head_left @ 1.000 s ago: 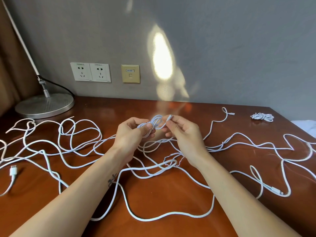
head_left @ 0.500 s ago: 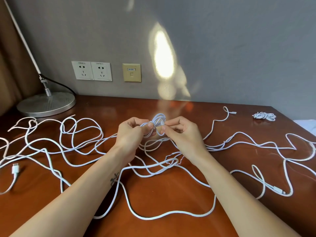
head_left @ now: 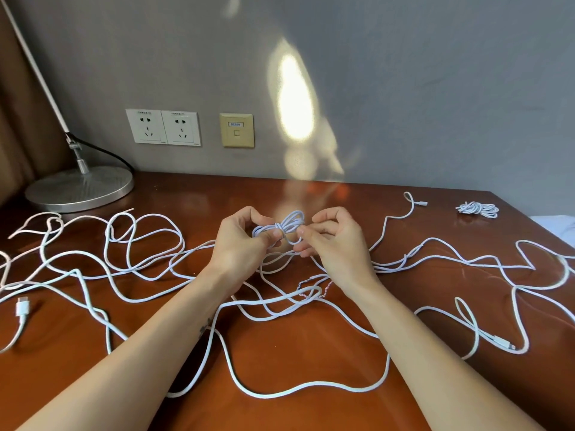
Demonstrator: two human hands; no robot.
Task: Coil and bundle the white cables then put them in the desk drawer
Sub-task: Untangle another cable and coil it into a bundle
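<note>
In the centre of the frame, the left hand [head_left: 239, 244] is pinching a small coil [head_left: 287, 226] of white cable at its waist. The right hand [head_left: 334, 241] is nipping the coil's right loop with curled fingers. The wrap is looking loose, so a slackening pinch is likely letting the loops spring open. Loose cables [head_left: 280, 394] are sprawling across the table [head_left: 311, 346] underneath, risking a snag. A finished bundle [head_left: 477, 209] is lying at the upper right; no drawer is showing.

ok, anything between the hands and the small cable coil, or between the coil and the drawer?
Nothing between: the left hand and right hand both pinch the small cable coil above the desk. The drawer is not in view, so that path can't be judged. Loose white cables sprawl under the hands.
</note>
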